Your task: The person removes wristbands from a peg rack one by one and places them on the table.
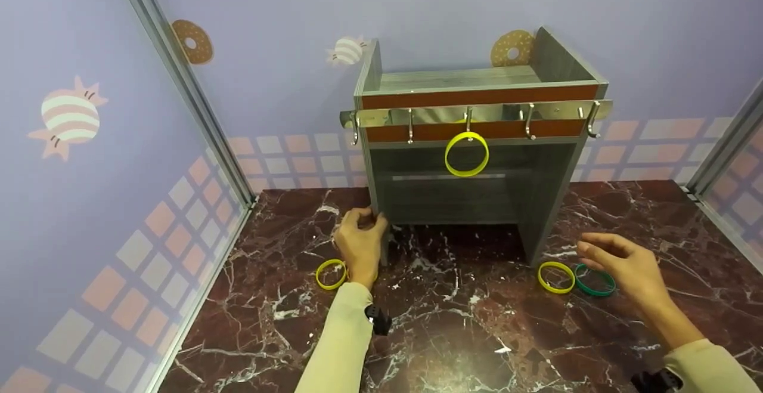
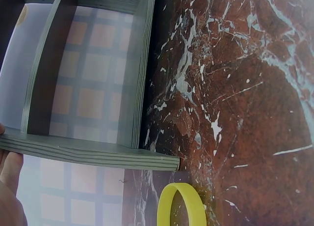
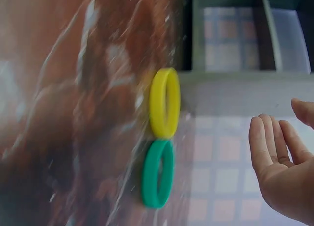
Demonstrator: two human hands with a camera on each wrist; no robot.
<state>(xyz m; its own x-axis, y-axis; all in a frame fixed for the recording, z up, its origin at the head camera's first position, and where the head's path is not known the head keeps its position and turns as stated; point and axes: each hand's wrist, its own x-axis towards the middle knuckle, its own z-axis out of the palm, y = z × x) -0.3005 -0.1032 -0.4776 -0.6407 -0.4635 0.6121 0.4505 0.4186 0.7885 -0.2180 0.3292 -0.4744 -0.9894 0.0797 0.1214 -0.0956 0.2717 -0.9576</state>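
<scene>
A small grey wooden shelf (image 1: 554, 202) stands on the marbled tabletop, with a metal hook rail (image 1: 429, 117) across its front. From the rail's middle hook hangs a yellow wristband (image 1: 447, 163). My left hand (image 1: 360, 247) pinches the front edge of the shelf's left side panel (image 2: 98, 155), its digits on both sides of the board. Beside that wrist lies one yellow wristband (image 1: 318, 275). My right hand (image 1: 626, 265) hovers to the right of the shelf, fingers extended and nothing held. Below it, a yellow wristband (image 3: 158, 105) and a green wristband (image 3: 151, 179) lie side by side.
Behind the shelf rises a lilac wall (image 1: 268, 71) with sweets and tile prints. A similar panel (image 1: 77, 202) closes off the left side, joined by a metal corner post (image 1: 185, 89). Other hooks (image 1: 529, 121) stick out along the rail.
</scene>
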